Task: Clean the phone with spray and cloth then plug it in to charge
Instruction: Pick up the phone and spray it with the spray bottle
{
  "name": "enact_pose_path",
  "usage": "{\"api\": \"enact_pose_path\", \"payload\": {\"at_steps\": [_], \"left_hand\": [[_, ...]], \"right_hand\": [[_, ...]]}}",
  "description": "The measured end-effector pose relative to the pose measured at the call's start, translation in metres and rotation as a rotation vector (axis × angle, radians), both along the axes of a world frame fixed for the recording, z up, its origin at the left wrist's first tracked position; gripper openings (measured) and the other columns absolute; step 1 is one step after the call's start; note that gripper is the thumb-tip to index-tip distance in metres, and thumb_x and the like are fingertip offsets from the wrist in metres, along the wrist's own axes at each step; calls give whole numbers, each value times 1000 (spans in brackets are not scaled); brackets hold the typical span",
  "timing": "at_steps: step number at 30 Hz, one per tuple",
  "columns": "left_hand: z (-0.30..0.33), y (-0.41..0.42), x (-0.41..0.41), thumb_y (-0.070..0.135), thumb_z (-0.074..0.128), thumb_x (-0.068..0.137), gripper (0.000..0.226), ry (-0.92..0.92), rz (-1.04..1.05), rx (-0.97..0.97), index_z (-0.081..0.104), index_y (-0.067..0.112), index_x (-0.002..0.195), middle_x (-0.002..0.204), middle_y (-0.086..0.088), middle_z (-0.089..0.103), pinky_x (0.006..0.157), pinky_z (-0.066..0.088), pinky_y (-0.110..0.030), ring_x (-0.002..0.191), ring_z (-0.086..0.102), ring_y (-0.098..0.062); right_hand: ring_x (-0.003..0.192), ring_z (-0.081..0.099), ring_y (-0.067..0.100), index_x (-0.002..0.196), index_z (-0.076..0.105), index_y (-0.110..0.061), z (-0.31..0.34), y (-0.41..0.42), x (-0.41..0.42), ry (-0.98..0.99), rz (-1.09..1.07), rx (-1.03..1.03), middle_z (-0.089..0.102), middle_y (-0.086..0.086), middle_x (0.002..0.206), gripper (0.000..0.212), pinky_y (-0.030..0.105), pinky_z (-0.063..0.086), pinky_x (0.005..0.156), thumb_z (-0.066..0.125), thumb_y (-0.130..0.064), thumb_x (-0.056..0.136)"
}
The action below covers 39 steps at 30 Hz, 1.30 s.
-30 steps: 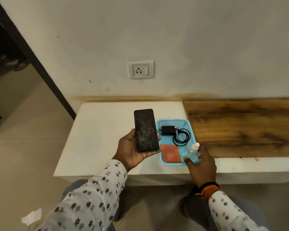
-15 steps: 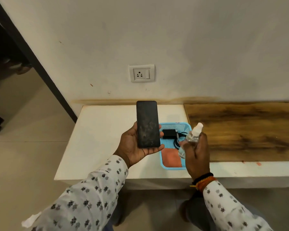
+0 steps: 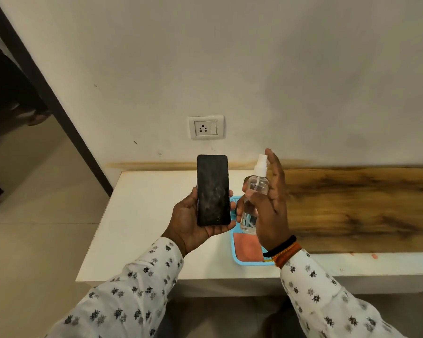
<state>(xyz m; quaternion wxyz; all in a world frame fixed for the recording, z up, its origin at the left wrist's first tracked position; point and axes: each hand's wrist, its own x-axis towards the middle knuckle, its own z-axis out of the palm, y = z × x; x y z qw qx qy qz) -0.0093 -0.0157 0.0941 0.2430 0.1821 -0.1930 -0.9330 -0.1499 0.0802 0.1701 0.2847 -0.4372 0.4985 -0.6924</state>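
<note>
My left hand (image 3: pixel 188 223) grips a black phone (image 3: pixel 213 190) upright above the white table, its smudged screen facing me. Just to its right, my right hand (image 3: pixel 270 206) holds a clear spray bottle (image 3: pixel 253 195) with a white nozzle, the index finger raised over the nozzle top. The bottle stands close beside the phone, apart from it. Below my hands a light blue tray (image 3: pixel 237 258) holds an orange-red cloth (image 3: pixel 247 247). My hands hide the charger in the tray.
A white wall socket with a switch (image 3: pixel 206 127) sits above the table. The white tabletop (image 3: pixel 147 215) adjoins a wooden panel (image 3: pixel 357 208) on the right. A dark doorway opens at the left, with floor below the table's front edge.
My right hand lifted the spray bottle out of the tray and brought it up beside the phone. My left hand raised the phone slightly.
</note>
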Motion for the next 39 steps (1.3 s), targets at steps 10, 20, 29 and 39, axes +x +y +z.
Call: {"api": "enact_pose_path", "payload": {"at_steps": [10, 20, 29, 39], "left_hand": [[6, 2, -4, 60, 35, 96, 69, -13, 30, -41, 66, 7, 128, 119, -18, 69, 95, 51, -56, 105, 67, -37], [4, 3, -4, 61, 32, 98, 67, -66, 104, -11, 74, 12, 116, 126, -21, 67, 90, 55, -58, 114, 66, -41], [6, 5, -4, 57, 30, 101, 63, -110, 135, -31, 74, 16, 116, 128, -18, 67, 91, 54, -60, 114, 66, -40], [2, 7, -5, 58, 32, 99, 62, -92, 128, -40, 73, 15, 119, 130, -18, 66, 93, 53, -59, 117, 64, -39]], "right_hand": [[61, 63, 25, 141, 34, -33, 5, -4, -1, 62, 73, 38, 61, -1, 87, 58, 45, 59, 58, 54, -15, 89], [74, 59, 9, 141, 34, -38, 1, -19, 8, 558, -206, 132, 61, -8, 105, 61, 30, 59, 71, 58, -19, 89], [72, 59, 8, 141, 24, -46, -2, -24, 20, 726, -297, 195, 60, -7, 93, 63, 22, 56, 64, 55, -25, 90], [74, 61, 13, 142, 29, -38, -7, -21, 18, 710, -335, 275, 64, -1, 106, 58, 31, 60, 67, 55, -26, 91]]}}
